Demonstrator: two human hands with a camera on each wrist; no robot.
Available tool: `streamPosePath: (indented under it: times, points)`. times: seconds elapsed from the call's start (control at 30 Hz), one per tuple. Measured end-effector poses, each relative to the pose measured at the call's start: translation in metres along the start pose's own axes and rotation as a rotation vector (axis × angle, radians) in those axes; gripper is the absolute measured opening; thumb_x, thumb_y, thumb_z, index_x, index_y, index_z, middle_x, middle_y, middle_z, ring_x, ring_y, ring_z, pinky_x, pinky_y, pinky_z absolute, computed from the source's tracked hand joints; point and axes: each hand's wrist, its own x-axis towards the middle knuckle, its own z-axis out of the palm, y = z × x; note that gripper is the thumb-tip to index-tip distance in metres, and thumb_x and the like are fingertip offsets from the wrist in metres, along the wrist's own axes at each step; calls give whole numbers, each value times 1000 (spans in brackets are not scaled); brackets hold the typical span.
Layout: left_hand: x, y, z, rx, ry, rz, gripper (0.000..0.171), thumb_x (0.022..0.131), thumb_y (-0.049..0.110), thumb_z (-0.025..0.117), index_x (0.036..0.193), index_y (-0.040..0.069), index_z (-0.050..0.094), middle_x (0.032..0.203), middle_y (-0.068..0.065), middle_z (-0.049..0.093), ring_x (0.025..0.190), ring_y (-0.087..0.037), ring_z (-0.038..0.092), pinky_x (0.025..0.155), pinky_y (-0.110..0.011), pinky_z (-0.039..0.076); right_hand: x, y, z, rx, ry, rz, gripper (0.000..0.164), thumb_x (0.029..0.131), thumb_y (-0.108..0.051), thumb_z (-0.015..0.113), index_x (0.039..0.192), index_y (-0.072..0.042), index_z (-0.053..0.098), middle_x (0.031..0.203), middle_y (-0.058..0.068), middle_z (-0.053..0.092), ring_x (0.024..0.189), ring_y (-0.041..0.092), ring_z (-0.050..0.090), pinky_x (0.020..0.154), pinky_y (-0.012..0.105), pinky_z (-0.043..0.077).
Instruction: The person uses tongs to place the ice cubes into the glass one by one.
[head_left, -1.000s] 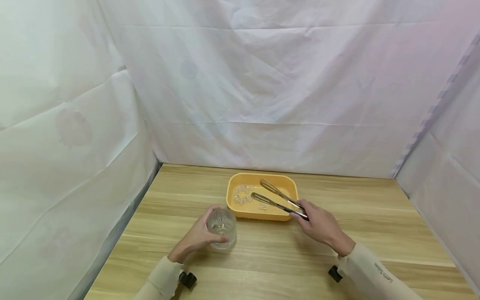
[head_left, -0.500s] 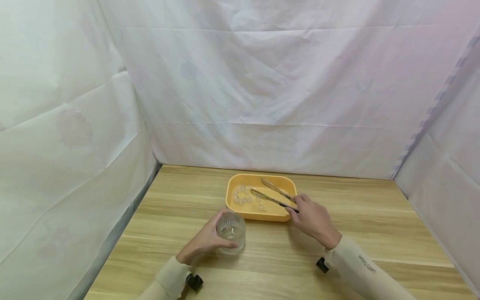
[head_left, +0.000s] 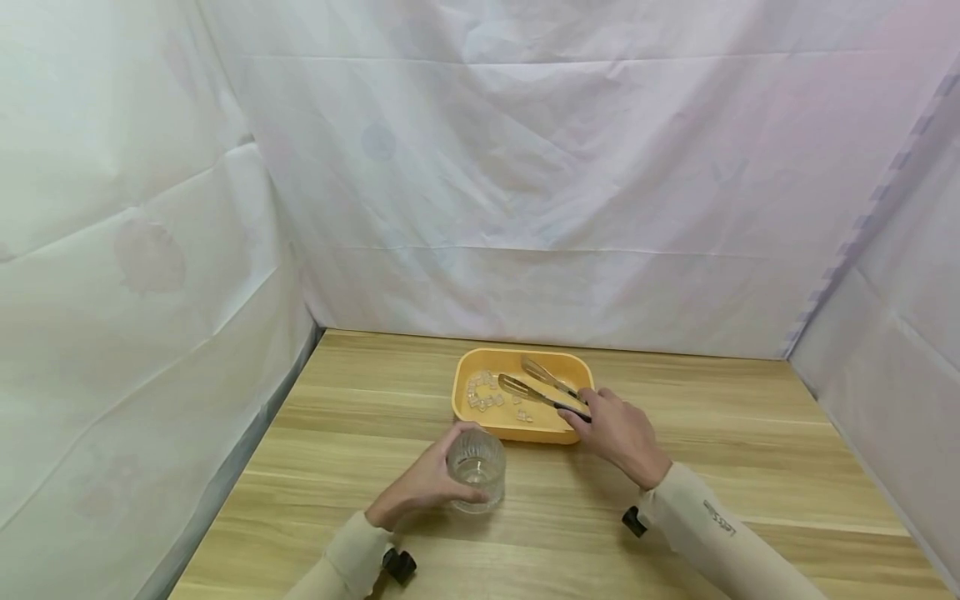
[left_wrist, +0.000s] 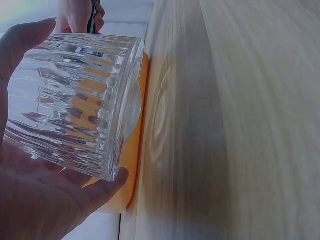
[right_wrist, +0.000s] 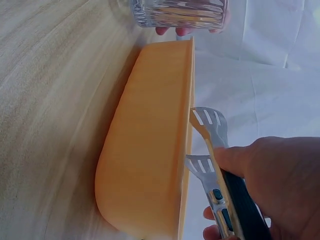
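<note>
A clear ribbed drinking glass (head_left: 480,468) is in my left hand (head_left: 427,482), whose thumb and fingers curve round its sides. In the left wrist view the glass's base (left_wrist: 131,112) is close over the tabletop. My right hand (head_left: 624,435) grips metal tongs (head_left: 543,395) by their dark handles, arms spread apart. The slotted tong heads reach over the yellow tray (head_left: 525,435), with nothing between them. Small clear cubes (head_left: 483,392) lie mostly at the tray's left side, with a few near its middle. The glass is just in front of the tray's left front corner.
The wooden table (head_left: 360,392) carries the tray toward its back edge. White cloth walls (head_left: 510,167) enclose the back and both sides. A small black device (head_left: 399,565) is strapped at the left wrist, another (head_left: 633,522) at the right.
My left hand has carried the glass rightward, up to the tray's front. My right hand has shifted a little left with the tongs, which stay spread over the tray.
</note>
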Motion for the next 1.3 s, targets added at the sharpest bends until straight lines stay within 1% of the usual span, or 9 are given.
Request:
streamPosePath:
  times: [0.1,0.23,0.43,0.6,0.67,0.8,0.97,1.1,1.3]
  points:
    - [1,0,1,0,-8,12,95,65,24,92,143,26,39,136,-13,51,124,-35,49,95,-56,48,1,-1,1,-14,32,-21,45,94,-48,64,114,-8,64,81,6,58,50,15,43,43,28,33]
    - [2,0,3,1,-12,13,96,65,24,92,144,25,38,136,-12,50,125,-35,49,96,-57,47,4,-2,2,-17,60,-50,37,93,-40,67,104,-5,61,73,3,50,47,15,40,42,28,32]
    - [3,1,5,-2,-17,8,97,64,25,92,145,23,38,136,-12,51,124,-34,50,97,-56,47,9,-6,-1,-4,-5,-5,36,94,-39,66,97,-4,56,71,4,48,48,18,43,42,29,34]
    - [4,2,8,-24,-35,10,95,65,21,92,144,19,39,135,-11,52,123,-33,51,97,-55,47,11,-9,-3,-2,-55,41,42,94,-47,63,108,-8,60,69,4,51,49,19,45,42,31,34]
    - [5,2,10,-31,-47,15,93,65,20,92,142,21,41,134,-10,53,123,-32,51,98,-55,46,12,-10,-3,-15,-59,31,42,94,-48,64,109,-9,61,68,3,51,48,18,45,41,31,34]
    - [6,1,12,-41,-64,25,90,66,21,92,140,25,42,133,-7,54,123,-31,51,99,-53,45,12,-13,0,-81,-47,-11,37,93,-45,66,99,-9,64,67,4,52,46,17,45,40,30,34]
    - [7,-1,15,-43,-79,30,91,66,22,92,141,22,41,132,-5,54,122,-29,52,99,-50,45,12,-15,5,-154,-19,-52,31,93,-40,67,97,-9,67,73,7,56,49,17,47,41,32,39]
    - [8,-1,16,-32,-80,33,93,65,22,92,142,19,40,132,-4,54,122,-28,52,98,-50,46,12,-18,9,-168,-5,-78,26,92,-37,69,91,-11,66,72,5,55,50,16,47,41,33,40]
    - [9,-1,19,-33,-79,25,94,65,21,92,142,17,40,132,-6,54,122,-29,52,98,-49,47,12,-21,14,-190,19,-101,27,92,-36,70,83,-11,63,69,7,53,48,18,46,40,36,40]
